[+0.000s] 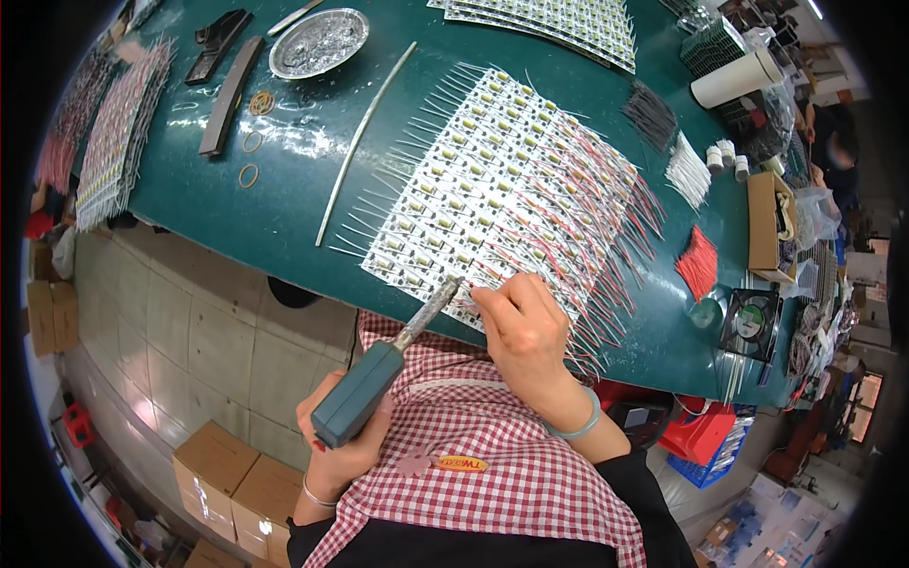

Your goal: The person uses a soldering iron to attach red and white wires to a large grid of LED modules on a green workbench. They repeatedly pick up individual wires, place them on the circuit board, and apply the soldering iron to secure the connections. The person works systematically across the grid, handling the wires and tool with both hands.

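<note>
My left hand (350, 426) is wrapped round the dark green handle of a soldering iron (365, 388). The iron's metal tip rests at or just above the near edge of a white circuit board panel (454, 194). Rows of small yellowish parts cover the panel, with white wires (383, 180) along its left side and red wires (615, 204) over its right. Beside the iron's tip, my right hand (530, 331) pinches what looks like a thin wire, mostly hidden by the fingers, against the board.
On the green table (312, 218) lie a pale rod (365, 147), a silver dish (319, 44), rubber bands (250, 142) and a dark bar (232, 95). Bundles of black (650, 115), white (688, 170) and red tubing pieces (697, 264) lie right, near a fan (751, 322).
</note>
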The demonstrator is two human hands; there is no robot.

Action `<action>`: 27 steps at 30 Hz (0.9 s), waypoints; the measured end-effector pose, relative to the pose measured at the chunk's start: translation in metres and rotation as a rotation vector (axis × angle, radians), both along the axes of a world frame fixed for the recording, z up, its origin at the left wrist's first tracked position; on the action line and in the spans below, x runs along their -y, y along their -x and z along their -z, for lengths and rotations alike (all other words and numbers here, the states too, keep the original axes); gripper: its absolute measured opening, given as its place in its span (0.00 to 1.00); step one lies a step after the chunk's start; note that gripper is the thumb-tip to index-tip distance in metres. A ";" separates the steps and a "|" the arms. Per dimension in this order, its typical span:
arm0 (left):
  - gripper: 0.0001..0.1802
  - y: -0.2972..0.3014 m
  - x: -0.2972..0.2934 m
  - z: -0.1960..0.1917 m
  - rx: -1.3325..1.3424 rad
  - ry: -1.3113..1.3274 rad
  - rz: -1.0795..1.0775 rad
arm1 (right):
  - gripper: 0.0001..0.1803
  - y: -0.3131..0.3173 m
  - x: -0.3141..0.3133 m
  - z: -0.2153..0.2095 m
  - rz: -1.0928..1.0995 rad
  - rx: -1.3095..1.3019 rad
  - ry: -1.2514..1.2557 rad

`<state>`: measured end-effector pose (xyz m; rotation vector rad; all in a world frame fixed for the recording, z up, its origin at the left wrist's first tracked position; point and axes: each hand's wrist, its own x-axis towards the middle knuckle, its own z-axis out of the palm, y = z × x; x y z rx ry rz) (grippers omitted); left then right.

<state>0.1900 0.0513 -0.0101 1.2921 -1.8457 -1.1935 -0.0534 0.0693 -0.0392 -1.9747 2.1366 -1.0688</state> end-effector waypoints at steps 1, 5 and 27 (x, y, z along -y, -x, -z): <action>0.11 -0.006 -0.006 0.004 -0.007 -0.066 -0.042 | 0.12 0.000 0.000 0.000 -0.001 0.002 0.004; 0.13 -0.015 -0.012 0.013 -0.057 -0.119 -0.119 | 0.10 0.000 0.000 0.001 -0.006 -0.025 0.008; 0.13 -0.014 -0.009 0.002 -0.020 -0.029 -0.042 | 0.11 -0.012 -0.009 0.005 -0.031 0.123 0.049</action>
